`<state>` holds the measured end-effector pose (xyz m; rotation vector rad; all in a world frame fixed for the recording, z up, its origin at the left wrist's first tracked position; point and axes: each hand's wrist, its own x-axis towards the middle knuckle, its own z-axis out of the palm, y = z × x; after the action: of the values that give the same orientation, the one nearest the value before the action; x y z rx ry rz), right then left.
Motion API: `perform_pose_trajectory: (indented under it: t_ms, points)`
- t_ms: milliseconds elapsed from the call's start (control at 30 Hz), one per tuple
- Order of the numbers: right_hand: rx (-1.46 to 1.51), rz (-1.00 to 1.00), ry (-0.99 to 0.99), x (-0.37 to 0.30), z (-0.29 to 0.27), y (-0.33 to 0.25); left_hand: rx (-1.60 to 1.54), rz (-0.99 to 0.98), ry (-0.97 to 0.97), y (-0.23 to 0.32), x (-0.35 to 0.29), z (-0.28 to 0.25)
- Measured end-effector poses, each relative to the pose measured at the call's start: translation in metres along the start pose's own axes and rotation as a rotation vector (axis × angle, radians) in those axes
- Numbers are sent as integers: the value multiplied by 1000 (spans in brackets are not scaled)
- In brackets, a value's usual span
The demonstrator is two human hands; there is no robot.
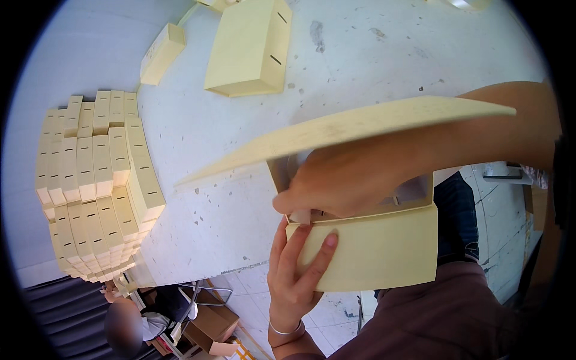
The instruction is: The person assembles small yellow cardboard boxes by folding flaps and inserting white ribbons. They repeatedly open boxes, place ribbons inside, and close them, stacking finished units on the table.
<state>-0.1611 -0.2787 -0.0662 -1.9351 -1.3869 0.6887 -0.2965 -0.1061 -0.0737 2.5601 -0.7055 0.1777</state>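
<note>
In the head view, a raised pale-yellow cardboard lid (348, 127) tops an open pale-yellow rectangular box (414, 197) at the edge of the white bench (210, 231). The right hand (336, 180) reaches inside, fingers curled; their grip cannot be told. The left hand (295, 273) lays spread fingers on the front flap (384, 249), thumb hidden, grip unclear.

The cream box (378, 240) I watched lay open just right of centre, its smudged panel (360, 124) raised slantwise above the cavity, its plain flap (384, 255) folded toward the frame's lower edge.
</note>
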Motion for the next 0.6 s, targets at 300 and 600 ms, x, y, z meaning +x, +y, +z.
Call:
perform_pose_trajectory:
  t_ms: [300,600]
  points:
    - [-433,-33,-51,-3,3,18,8,-40,1,1,-2,0]
    - [73,132,-35,-17,-11,2,-3,-18,-10,3,2,-1]
